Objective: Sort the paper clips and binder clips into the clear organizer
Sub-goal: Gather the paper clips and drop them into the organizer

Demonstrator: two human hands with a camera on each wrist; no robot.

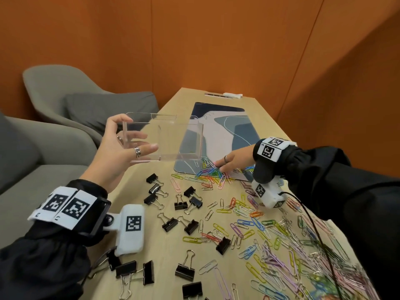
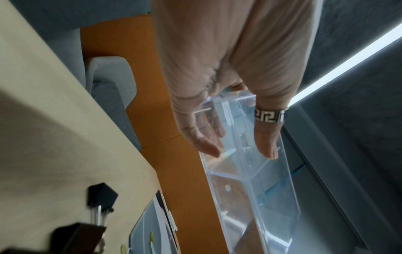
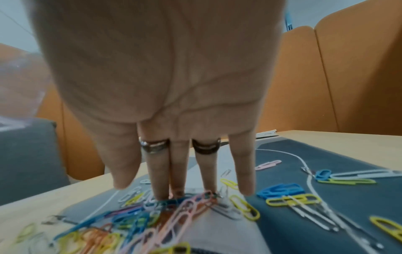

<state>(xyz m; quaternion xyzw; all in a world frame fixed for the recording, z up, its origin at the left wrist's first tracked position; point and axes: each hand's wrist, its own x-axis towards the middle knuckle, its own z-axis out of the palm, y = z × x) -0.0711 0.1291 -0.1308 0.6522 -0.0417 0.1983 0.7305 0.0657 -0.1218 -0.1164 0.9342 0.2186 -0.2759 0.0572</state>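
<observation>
mostly wood table (image 1: 216,98), desk mat (image 1: 218,126), orange walls; left fingers (image 1: 149,148) gripping organizer (image 1: 173,139), right fingers (image 3: 158,171) straight on paper clips (image 3: 174,211).

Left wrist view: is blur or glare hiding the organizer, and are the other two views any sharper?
Left wrist view: the clear organizer reads sharp under the left hand, with glare streaks low on its walls, while the binder clip is blurred. Right wrist view: the right hand is soft and the near paper clips smear. Head view: sharpest, though edges bend.
</observation>
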